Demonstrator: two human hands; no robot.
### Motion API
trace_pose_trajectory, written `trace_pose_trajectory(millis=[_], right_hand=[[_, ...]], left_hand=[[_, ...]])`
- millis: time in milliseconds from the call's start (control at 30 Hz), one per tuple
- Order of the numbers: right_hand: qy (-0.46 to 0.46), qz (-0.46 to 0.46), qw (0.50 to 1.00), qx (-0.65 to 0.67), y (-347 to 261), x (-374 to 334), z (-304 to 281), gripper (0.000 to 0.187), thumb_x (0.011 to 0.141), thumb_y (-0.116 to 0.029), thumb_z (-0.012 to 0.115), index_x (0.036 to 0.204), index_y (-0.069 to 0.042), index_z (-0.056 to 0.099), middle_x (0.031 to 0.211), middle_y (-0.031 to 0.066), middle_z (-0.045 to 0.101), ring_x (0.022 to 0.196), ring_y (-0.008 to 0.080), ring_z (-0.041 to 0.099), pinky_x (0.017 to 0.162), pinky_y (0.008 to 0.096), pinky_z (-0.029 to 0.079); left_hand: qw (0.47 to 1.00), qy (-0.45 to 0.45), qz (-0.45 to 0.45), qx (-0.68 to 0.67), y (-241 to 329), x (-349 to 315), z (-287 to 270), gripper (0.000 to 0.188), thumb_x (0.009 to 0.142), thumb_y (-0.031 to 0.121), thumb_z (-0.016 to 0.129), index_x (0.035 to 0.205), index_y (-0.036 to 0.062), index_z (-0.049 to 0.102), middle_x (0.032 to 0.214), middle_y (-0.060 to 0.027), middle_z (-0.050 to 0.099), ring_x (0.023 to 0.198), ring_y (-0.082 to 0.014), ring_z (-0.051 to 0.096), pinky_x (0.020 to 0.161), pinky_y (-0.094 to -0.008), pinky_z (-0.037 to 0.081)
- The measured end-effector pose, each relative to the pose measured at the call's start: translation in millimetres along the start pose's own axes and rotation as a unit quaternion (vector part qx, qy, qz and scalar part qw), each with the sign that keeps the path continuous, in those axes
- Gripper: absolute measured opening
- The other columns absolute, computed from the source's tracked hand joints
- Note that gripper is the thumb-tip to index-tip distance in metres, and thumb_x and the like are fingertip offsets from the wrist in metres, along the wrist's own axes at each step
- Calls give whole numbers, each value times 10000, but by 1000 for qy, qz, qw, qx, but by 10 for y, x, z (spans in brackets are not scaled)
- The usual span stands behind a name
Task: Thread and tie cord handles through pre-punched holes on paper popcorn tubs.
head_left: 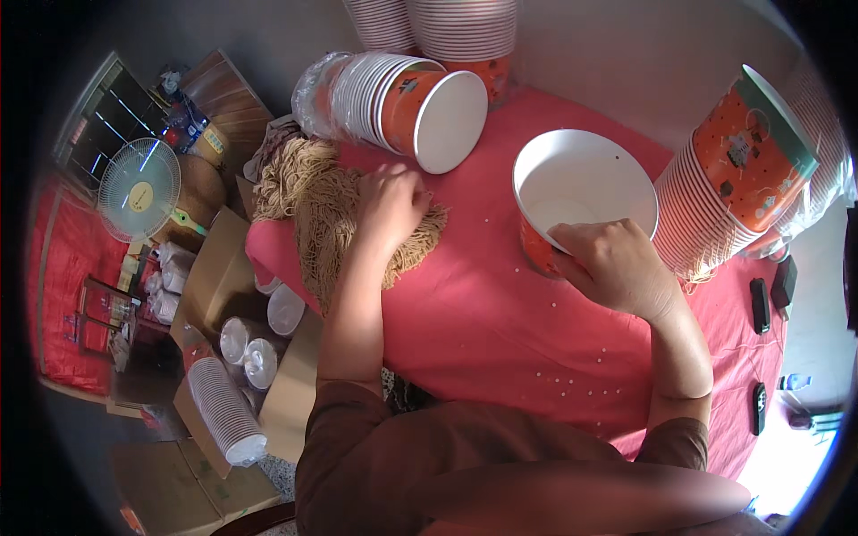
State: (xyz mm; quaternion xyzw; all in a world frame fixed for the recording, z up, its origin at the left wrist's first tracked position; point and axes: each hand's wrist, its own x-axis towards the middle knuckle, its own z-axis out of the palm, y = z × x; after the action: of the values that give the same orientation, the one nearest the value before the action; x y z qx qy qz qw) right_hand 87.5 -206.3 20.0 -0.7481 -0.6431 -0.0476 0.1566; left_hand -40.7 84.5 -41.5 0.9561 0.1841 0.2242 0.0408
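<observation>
Gripping the near rim of a round paper bucket [581, 161], your right hand [608, 263] has its fingers bent and its thumb toward the outside. The bucket stands open end up on the red tablecloth [474, 339], between the upright stack of buckets [719, 183] on your right and the bundle of string [326, 214] on your left. Its inside is plain white, with a small dark spot high on the far right wall; the strip of outside you can see is orange. The string is tan, looped and tangled, heaped over the left edge of the cloth. Your left hand [391, 204] rests at the right part of that heap, knuckles up and fingers curled under; you cannot tell whether they pinch any strands. Your left forearm runs almost straight up from the brown sleeve [344, 415], while your right forearm rises and the hand angles inward to the rim. Beyond the string, a wrapped stack of buckets [407, 112] lies on its side.
</observation>
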Motion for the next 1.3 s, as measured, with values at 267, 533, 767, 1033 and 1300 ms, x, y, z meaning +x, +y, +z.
trace_pose_trajectory(millis=[267,533,767,1033,1300], right_hand=[[54,-36,997,-30,22,-3,24,146,902,-232,634,876,-90,609,657,102,644,697,285,692,624,410,535],[72,-11,997,-3,-44,67,38,210,853,-227,704,901,-58,588,726,118,639,707,323,663,616,446,501],[132,3,990,52,-50,66,-106,167,890,-116,649,1030,-26,641,810,156,690,743,336,682,648,422,522],[176,-11,983,44,3,117,-43,103,897,-101,637,987,-53,644,759,124,690,697,299,694,603,401,541],[166,2,985,46,-3,118,-66,102,895,-104,633,987,-64,652,774,127,698,716,300,700,616,399,550]], left_hand=[[870,38,254,-422,882,-206,-218,91,788,-6,659,839,28,591,901,-94,635,831,-209,635,736,-337,513],[848,53,260,-460,1143,-419,-241,121,798,7,716,872,54,633,782,-81,653,711,-232,653,607,-338,522],[902,122,196,-365,1014,-317,-119,156,770,9,738,866,53,623,734,-74,608,613,-222,630,525,-335,492],[907,155,169,-354,1065,-263,1,166,755,11,744,853,50,616,752,-79,619,623,-244,647,541,-351,521],[907,159,171,-351,1100,-254,18,165,758,-38,744,853,11,619,770,-82,634,638,-182,641,558,-297,509]])
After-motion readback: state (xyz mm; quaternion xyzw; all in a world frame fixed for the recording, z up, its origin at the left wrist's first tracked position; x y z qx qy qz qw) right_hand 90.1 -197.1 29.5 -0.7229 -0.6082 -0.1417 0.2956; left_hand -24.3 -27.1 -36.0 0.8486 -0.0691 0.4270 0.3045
